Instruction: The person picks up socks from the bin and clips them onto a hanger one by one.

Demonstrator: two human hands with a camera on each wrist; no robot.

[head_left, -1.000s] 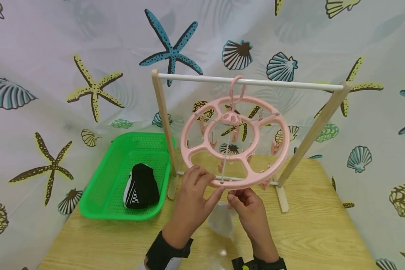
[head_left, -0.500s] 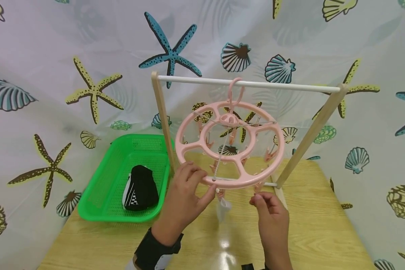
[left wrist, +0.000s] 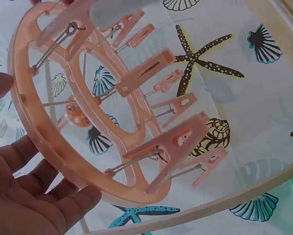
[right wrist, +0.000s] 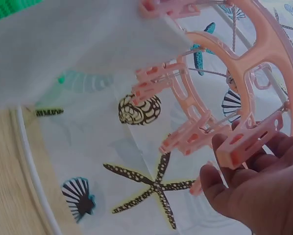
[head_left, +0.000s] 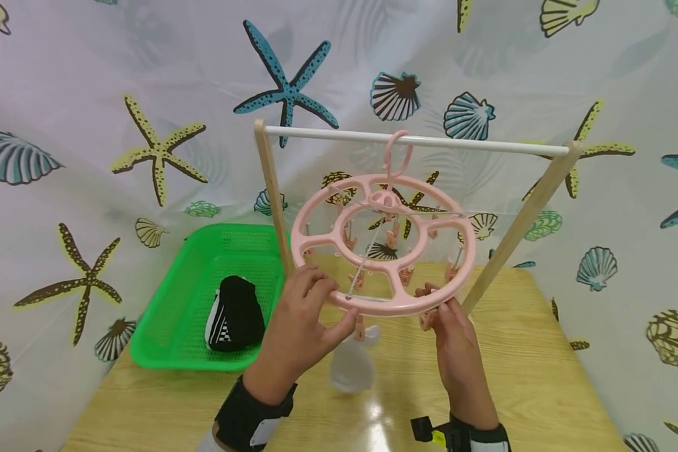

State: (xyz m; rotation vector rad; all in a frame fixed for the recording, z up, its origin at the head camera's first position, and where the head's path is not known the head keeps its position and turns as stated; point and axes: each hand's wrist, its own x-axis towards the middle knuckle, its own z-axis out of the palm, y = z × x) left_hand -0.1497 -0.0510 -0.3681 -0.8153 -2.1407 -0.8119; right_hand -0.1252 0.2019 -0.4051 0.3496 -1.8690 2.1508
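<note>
A pink round clip hanger (head_left: 401, 307) hangs by its hook from a white bar. My left hand (head_left: 302, 320) holds its front-left rim, fingers over the top and thumb below. At the front-right rim, my right hand (head_left: 457, 342) grips the ring with fingers inside and thumb outside. A pink clothespin (right wrist: 249, 142) dangles against that hand's fingers in the right wrist view. Between the hands, a thin white cloth (head_left: 352, 366) hangs from another clothespin (head_left: 360, 328); its shape is blurred. More clothespins (left wrist: 149, 73) dangle on short cords below the ring.
The rack's white bar (head_left: 328, 134) rests on two wooden posts (head_left: 528, 213) on the wooden table (head_left: 542, 376). To the left, a green basket (head_left: 158, 314) holds folded black fabric (head_left: 236, 314) with white stripes and checks. A shell-patterned curtain (head_left: 203, 63) stands behind.
My right hand has left the clothespin with the white cloth and moved right to the rim. The ring has turned slightly, carrying the cloth leftward. My left hand has shifted a little left.
</note>
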